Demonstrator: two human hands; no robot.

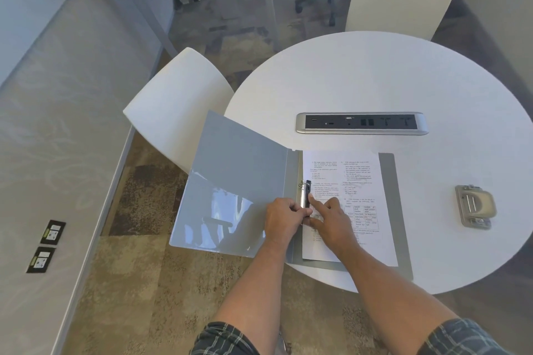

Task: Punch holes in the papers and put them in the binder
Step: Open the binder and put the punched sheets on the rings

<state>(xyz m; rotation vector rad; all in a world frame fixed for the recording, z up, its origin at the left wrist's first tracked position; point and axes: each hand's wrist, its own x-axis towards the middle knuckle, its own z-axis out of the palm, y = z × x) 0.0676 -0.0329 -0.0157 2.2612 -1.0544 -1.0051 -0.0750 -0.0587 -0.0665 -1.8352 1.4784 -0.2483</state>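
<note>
Lying open at near edge of round table (375, 72): grey binder (236, 181), front cover hanging off table's left edge over floor, 1 white chair (176, 106) just beyond it. Left hand (284, 217) at ring clip (306, 194), fingers curled, pinching lower end of clip. Right hand (331, 222) just beside, touching left, index finger extended onto clip, other fingers folded. Printed papers (346, 181) lie on binder's right half, under right hand. Power strip (362, 123) beyond binder. Hole punch (474, 206) well right of papers, untouched.
</note>
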